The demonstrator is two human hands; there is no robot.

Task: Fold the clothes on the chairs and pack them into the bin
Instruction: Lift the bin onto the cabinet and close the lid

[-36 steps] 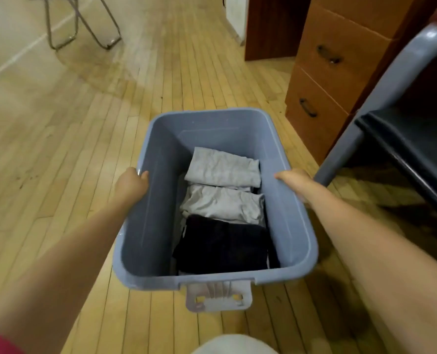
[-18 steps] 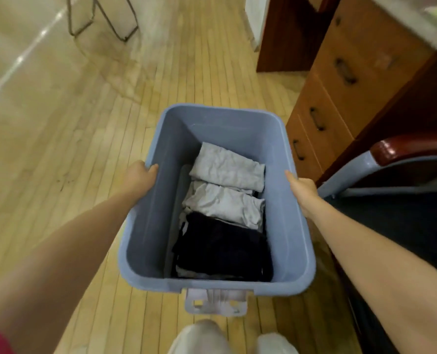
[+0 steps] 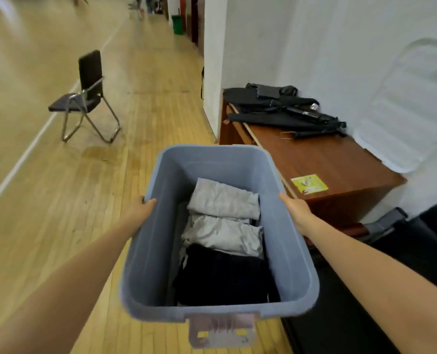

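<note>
I carry a blue-grey plastic bin (image 3: pixel 158 251) in front of me, above the wooden floor. My left hand (image 3: pixel 139 209) grips its left rim and my right hand (image 3: pixel 298 209) grips its right rim. Inside lie two folded grey garments, one (image 3: pixel 223 201) at the far end and another (image 3: pixel 223 235) behind it, with a folded black garment (image 3: pixel 222 275) nearest me. A white latch (image 3: pixel 221 330) hangs at the bin's near end.
A black folding chair (image 3: pixel 87 98) with nothing on it stands far left on the floor. A brown wooden cabinet (image 3: pixel 322 164) with black bags (image 3: pixel 281 108) on top stands to the right against a white wall. A dark chair (image 3: pixel 391 251) is close on my right.
The bin has come up from the floor and my view has lifted; the cabinet top, wall and far chair now show. Both hands keep their grip on the rims.
</note>
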